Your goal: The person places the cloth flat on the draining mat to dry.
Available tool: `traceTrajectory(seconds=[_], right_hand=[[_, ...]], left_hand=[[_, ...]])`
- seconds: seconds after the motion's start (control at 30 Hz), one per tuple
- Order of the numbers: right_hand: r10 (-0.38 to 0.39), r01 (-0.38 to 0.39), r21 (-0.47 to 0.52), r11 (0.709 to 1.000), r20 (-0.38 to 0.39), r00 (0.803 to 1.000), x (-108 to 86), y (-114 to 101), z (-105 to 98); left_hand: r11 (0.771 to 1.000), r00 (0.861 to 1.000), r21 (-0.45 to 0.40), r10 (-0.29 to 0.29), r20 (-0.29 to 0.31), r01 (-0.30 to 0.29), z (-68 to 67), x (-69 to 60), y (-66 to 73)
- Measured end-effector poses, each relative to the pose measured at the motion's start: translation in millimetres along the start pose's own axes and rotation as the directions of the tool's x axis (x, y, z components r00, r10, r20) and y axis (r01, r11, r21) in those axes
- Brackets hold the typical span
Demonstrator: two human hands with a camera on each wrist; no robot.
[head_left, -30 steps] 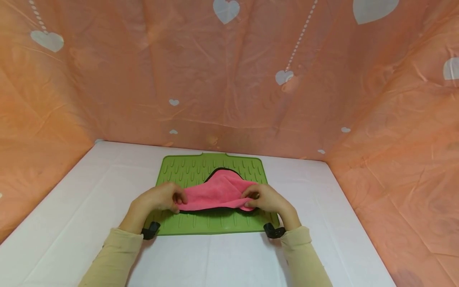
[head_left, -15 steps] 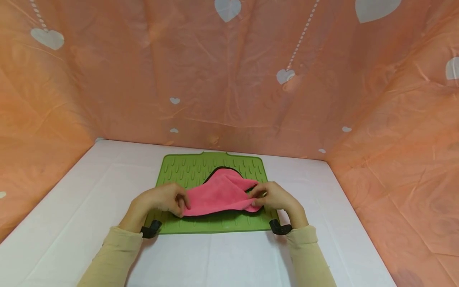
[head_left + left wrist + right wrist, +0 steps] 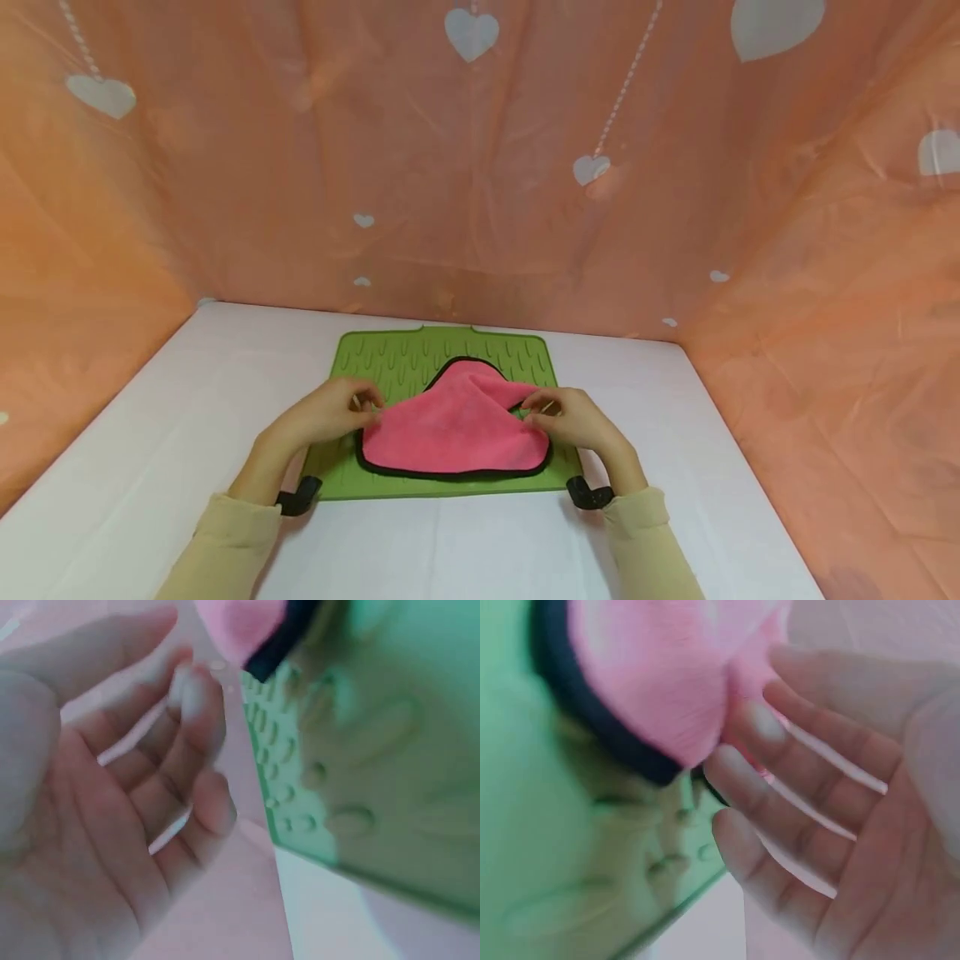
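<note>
A pink cloth (image 3: 450, 429) with black edging lies loosely spread on a green ridged mat (image 3: 352, 354). Its right side has a fold, while the near edge lies down. At the cloth's left edge is my left hand (image 3: 330, 411), fingers loosely bent; the left wrist view shows nothing between thumb and fingers, with a corner of the cloth (image 3: 236, 630) beyond the fingertips. My right hand (image 3: 573, 417) is beside the cloth's right edge. In the right wrist view its fingers (image 3: 795, 765) are spread and relaxed, close to the cloth (image 3: 652, 675); whether they touch it I cannot tell.
The mat rests on a white-covered table (image 3: 442, 550). An orange curtain (image 3: 480, 183) with pale hearts stands behind and along both sides. Black straps with camera mounts (image 3: 300, 497) sit at both wrists.
Both hands have let go of the cloth. Its near edge has dropped toward me and lies flatter. The left hand has drawn back to the left; the right has shifted slightly outward.
</note>
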State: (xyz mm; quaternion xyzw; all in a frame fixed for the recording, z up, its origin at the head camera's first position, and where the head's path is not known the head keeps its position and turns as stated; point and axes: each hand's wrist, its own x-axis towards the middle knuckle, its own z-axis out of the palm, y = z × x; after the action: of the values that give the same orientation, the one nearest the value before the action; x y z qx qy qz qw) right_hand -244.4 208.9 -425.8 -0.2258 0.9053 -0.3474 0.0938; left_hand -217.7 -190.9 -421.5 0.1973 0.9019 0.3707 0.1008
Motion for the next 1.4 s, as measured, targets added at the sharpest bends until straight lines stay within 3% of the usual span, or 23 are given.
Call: traceTrajectory(seconds=[0.17, 0.33, 0.6, 0.8, 0.97, 1.17, 1.4], right_hand=[[0.013, -0.012, -0.056, 0.998, 0.003, 1.000, -11.8, 3, 5], [-0.008, 0.009, -0.064, 0.998, 0.024, 1.000, -15.1, 3, 8], [-0.018, 0.022, -0.079, 0.997, 0.057, 0.998, -17.9, 10, 18], [-0.071, 0.075, -0.066, 0.995, 0.065, 0.995, -17.3, 11, 12], [-0.073, 0.074, -0.002, 0.997, 0.063, 0.995, -16.7, 9, 1], [-0.073, 0.071, 0.038, 0.997, 0.027, 0.997, -16.5, 11, -2], [-0.081, 0.079, 0.059, 0.995, 0.040, 0.996, -16.7, 17, 4]], left_hand=[[0.998, 0.997, 0.020, -0.063, -0.032, 0.064, 5.9, -10.0, -2.9], [0.994, 0.996, 0.070, -0.078, -0.037, 0.080, 7.4, -13.3, -3.5], [1.000, 0.998, 0.006, 0.020, -0.054, -0.020, 9.5, -10.0, -7.9], [0.993, 0.993, -0.078, 0.077, -0.089, -0.084, -0.1, -12.2, -14.6], [0.986, 0.988, -0.109, 0.111, -0.107, -0.123, -9.0, -14.3, -18.0], [0.982, 0.991, -0.141, 0.125, -0.041, -0.129, -11.1, -15.8, -18.6], [0.987, 0.993, -0.155, 0.066, 0.100, -0.050, -5.4, -17.1, -21.0]])
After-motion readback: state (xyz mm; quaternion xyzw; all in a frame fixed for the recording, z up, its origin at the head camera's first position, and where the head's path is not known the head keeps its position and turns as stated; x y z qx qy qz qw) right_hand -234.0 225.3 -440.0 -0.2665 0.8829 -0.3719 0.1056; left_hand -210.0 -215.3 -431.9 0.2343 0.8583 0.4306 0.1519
